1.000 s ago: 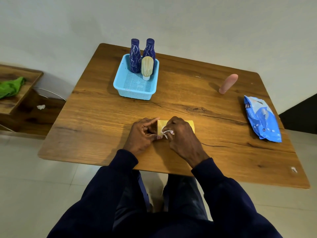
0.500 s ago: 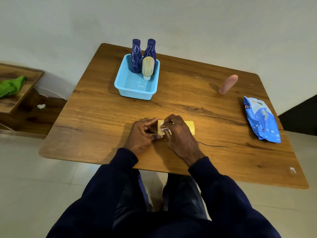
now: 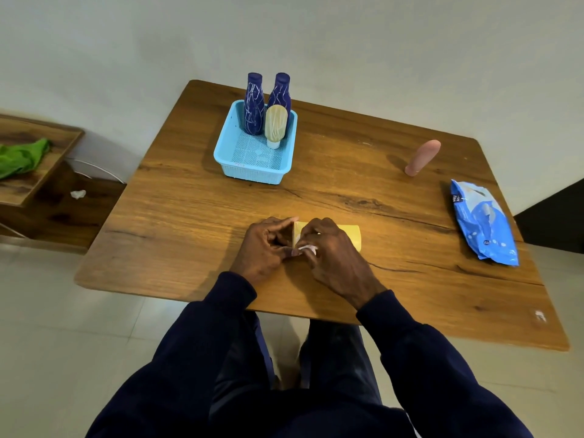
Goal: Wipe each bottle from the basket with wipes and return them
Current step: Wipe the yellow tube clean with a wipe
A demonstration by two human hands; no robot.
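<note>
- Hands unchanged since prior frame: left hand (image 3: 262,251) fingers curled, gripping yellow bottle (image 3: 347,237) end.
- Pinched in right hand (image 3: 335,260) fingertips: white wipe (image 3: 307,248), against bottle.

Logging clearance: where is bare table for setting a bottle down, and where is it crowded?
Bare: wood between basket and left hand; between basket and pink bottle; between right hand and wipes pack. Crowded: basket's far end, three bottles; hands around yellow bottle.

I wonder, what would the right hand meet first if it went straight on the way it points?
Most likely the left hand: the right hand, pinching a wipe on the yellow bottle, points up-left at it, almost touching.
</note>
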